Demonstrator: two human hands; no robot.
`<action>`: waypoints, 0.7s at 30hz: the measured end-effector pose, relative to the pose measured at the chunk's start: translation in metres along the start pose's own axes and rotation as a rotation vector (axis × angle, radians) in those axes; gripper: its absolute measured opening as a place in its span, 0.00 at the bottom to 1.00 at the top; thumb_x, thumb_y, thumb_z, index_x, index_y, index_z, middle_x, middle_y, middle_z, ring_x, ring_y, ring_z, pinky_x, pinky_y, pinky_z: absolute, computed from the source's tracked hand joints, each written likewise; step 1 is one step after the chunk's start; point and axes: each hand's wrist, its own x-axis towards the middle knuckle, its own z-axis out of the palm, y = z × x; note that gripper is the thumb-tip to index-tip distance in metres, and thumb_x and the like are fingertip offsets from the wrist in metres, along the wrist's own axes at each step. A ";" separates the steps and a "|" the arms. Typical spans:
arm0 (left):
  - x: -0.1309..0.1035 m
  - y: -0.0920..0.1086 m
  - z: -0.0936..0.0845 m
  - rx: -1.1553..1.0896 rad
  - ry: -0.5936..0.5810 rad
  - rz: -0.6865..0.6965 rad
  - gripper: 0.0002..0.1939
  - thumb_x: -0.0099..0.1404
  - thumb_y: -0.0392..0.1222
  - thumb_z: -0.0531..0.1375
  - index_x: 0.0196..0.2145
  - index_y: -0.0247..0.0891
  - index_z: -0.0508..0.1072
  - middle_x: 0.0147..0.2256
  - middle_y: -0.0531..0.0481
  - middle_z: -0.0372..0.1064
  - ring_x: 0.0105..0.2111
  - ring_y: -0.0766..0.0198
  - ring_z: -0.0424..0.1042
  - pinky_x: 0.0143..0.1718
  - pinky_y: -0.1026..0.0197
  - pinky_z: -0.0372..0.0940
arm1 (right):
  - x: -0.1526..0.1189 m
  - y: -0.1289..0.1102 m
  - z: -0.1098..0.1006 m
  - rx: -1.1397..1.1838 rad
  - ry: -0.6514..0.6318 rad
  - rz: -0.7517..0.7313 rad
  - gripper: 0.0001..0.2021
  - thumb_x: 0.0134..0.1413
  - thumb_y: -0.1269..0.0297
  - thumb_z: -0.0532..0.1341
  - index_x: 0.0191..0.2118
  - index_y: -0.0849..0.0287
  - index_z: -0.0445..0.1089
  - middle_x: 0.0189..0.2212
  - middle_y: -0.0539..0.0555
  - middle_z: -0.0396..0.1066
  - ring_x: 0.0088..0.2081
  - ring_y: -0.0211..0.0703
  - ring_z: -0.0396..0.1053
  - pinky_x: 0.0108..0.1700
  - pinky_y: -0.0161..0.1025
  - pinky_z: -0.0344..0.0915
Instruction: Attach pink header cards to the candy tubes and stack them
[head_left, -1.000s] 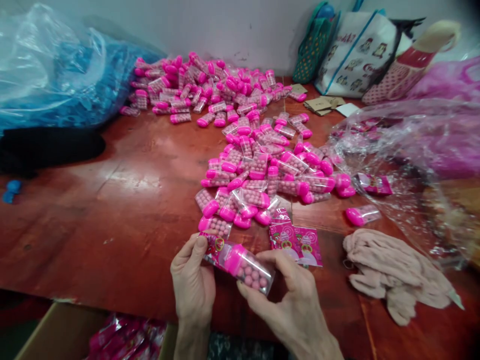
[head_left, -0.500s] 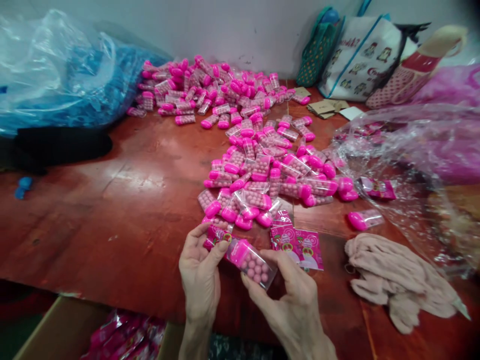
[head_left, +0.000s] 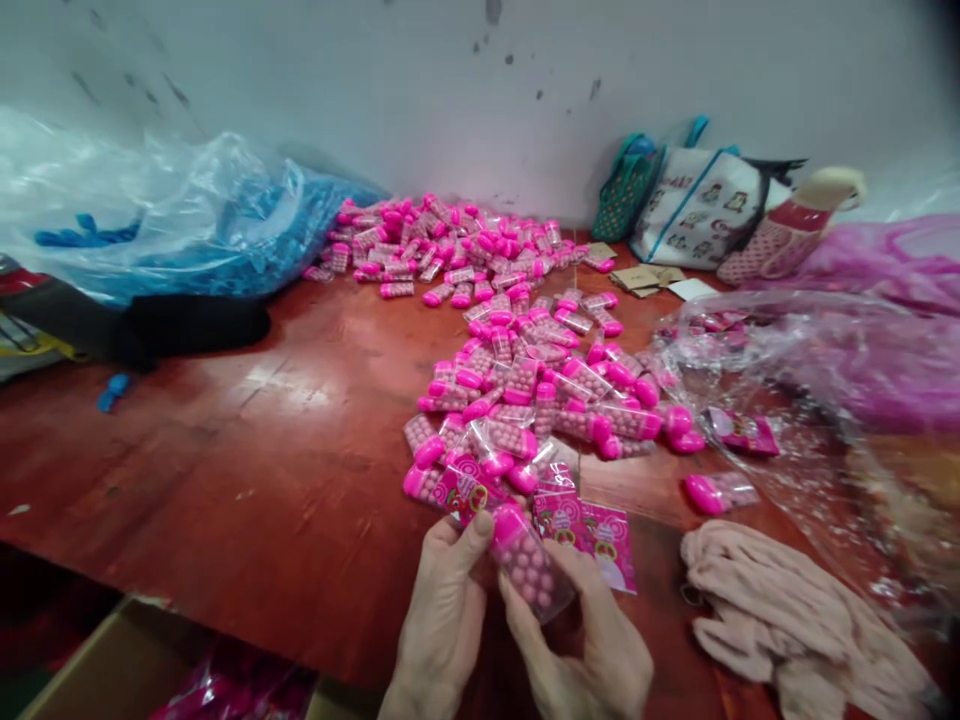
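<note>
Between the thumb and fingers of my left hand [head_left: 442, 615] is a pink printed wrapper [head_left: 463, 488], its far end sticking out past the fingertips. My right hand [head_left: 589, 635] grips a clear candy container [head_left: 531, 575] by its sides, round pink candies showing inside. The container slants, with its pink cap up and left against my left thumb. Whether the wrapper goes around the cap cannot be made out. Just beyond my right hand lie flat printed wrappers [head_left: 574, 520]. A heap of similar candy containers [head_left: 517, 380] spreads out behind both hands.
A clear bag of blue pieces [head_left: 225, 235] sits at the back left, near a black cloth [head_left: 195, 325]. To the right are a beige glove-like cloth [head_left: 780, 610], crumpled clear plastic [head_left: 750, 360] and a white bag [head_left: 694, 205]. An open carton [head_left: 112, 650] stands below the front edge.
The view has tilted upward, showing more wall. The container in my right hand has turned steeper, cap upward. Both hands still hold the same things.
</note>
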 end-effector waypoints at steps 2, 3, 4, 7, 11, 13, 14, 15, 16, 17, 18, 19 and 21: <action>-0.001 -0.002 0.001 -0.026 -0.010 -0.016 0.11 0.49 0.40 0.67 0.32 0.33 0.76 0.28 0.46 0.75 0.32 0.56 0.74 0.40 0.54 0.66 | -0.003 0.002 0.001 0.021 0.037 0.040 0.13 0.46 0.64 0.66 0.40 0.60 0.70 0.33 0.61 0.76 0.31 0.52 0.76 0.33 0.43 0.74; -0.001 -0.003 0.001 -0.039 -0.019 -0.015 0.11 0.48 0.40 0.68 0.31 0.34 0.76 0.28 0.46 0.75 0.32 0.56 0.74 0.40 0.54 0.66 | -0.005 0.002 0.002 0.055 0.049 0.075 0.14 0.45 0.64 0.66 0.39 0.60 0.71 0.33 0.61 0.76 0.31 0.52 0.76 0.33 0.43 0.74; -0.001 -0.003 0.001 -0.050 -0.030 -0.014 0.12 0.46 0.40 0.69 0.29 0.34 0.76 0.27 0.47 0.75 0.32 0.56 0.74 0.41 0.54 0.66 | -0.006 0.002 0.003 0.114 0.051 0.121 0.14 0.44 0.64 0.67 0.39 0.60 0.71 0.32 0.61 0.76 0.31 0.52 0.76 0.33 0.43 0.74; 0.000 -0.001 0.001 -0.046 -0.073 0.009 0.13 0.40 0.40 0.72 0.26 0.35 0.76 0.26 0.48 0.75 0.32 0.56 0.74 0.41 0.53 0.66 | -0.005 0.002 0.005 0.396 -0.002 0.329 0.15 0.41 0.64 0.68 0.39 0.60 0.70 0.31 0.58 0.75 0.30 0.48 0.75 0.30 0.39 0.75; 0.000 0.002 0.003 0.031 -0.107 0.058 0.11 0.41 0.40 0.72 0.24 0.35 0.77 0.24 0.48 0.75 0.31 0.56 0.74 0.40 0.54 0.66 | 0.001 0.001 0.004 0.687 -0.054 0.566 0.17 0.38 0.67 0.70 0.38 0.59 0.70 0.31 0.55 0.76 0.28 0.45 0.75 0.28 0.34 0.75; -0.002 0.001 0.005 0.061 -0.117 0.102 0.09 0.43 0.39 0.71 0.24 0.36 0.78 0.24 0.49 0.75 0.30 0.58 0.74 0.40 0.55 0.66 | 0.002 0.002 0.004 0.738 -0.078 0.577 0.17 0.38 0.68 0.70 0.38 0.59 0.71 0.30 0.55 0.76 0.28 0.45 0.76 0.29 0.34 0.75; -0.003 0.000 0.006 0.076 -0.121 0.124 0.08 0.44 0.38 0.70 0.25 0.37 0.78 0.24 0.49 0.75 0.29 0.59 0.74 0.39 0.56 0.66 | 0.002 0.003 0.004 0.722 -0.080 0.554 0.17 0.39 0.67 0.69 0.39 0.59 0.71 0.30 0.55 0.76 0.28 0.45 0.76 0.29 0.35 0.75; -0.004 -0.002 0.007 0.092 -0.120 0.139 0.07 0.45 0.37 0.69 0.26 0.37 0.78 0.24 0.49 0.75 0.28 0.59 0.74 0.38 0.57 0.67 | 0.000 0.004 0.003 0.666 -0.065 0.512 0.17 0.39 0.67 0.69 0.39 0.59 0.71 0.31 0.55 0.76 0.29 0.47 0.76 0.30 0.37 0.75; -0.006 -0.004 0.008 0.104 -0.113 0.144 0.07 0.47 0.36 0.69 0.27 0.37 0.78 0.24 0.49 0.75 0.28 0.60 0.74 0.38 0.57 0.67 | -0.003 0.006 0.003 0.573 -0.033 0.452 0.17 0.40 0.66 0.69 0.40 0.59 0.71 0.31 0.57 0.77 0.31 0.49 0.76 0.32 0.39 0.75; -0.007 -0.006 0.009 0.113 -0.102 0.139 0.07 0.48 0.35 0.68 0.29 0.37 0.78 0.25 0.49 0.76 0.27 0.61 0.74 0.37 0.57 0.67 | -0.006 0.007 0.003 0.454 0.010 0.380 0.16 0.40 0.66 0.68 0.40 0.59 0.72 0.32 0.58 0.77 0.33 0.51 0.76 0.34 0.41 0.75; -0.008 -0.008 0.011 0.115 -0.089 0.129 0.07 0.50 0.35 0.67 0.30 0.36 0.78 0.25 0.49 0.76 0.27 0.61 0.74 0.37 0.57 0.67 | -0.008 0.008 0.003 0.323 0.059 0.306 0.15 0.41 0.66 0.68 0.40 0.60 0.73 0.33 0.59 0.77 0.35 0.53 0.76 0.35 0.42 0.75; -0.009 -0.009 0.012 0.110 -0.077 0.117 0.06 0.51 0.34 0.66 0.31 0.36 0.78 0.25 0.49 0.76 0.28 0.61 0.74 0.37 0.57 0.67 | -0.011 0.009 0.002 0.205 0.106 0.241 0.14 0.41 0.66 0.68 0.39 0.60 0.74 0.33 0.59 0.77 0.35 0.54 0.76 0.36 0.42 0.74; -0.010 -0.011 0.014 0.082 -0.076 0.082 0.07 0.52 0.33 0.65 0.32 0.35 0.78 0.27 0.48 0.76 0.29 0.61 0.74 0.39 0.57 0.66 | -0.013 0.009 0.002 0.097 0.166 0.182 0.12 0.42 0.67 0.68 0.37 0.59 0.75 0.32 0.58 0.77 0.36 0.53 0.76 0.37 0.41 0.74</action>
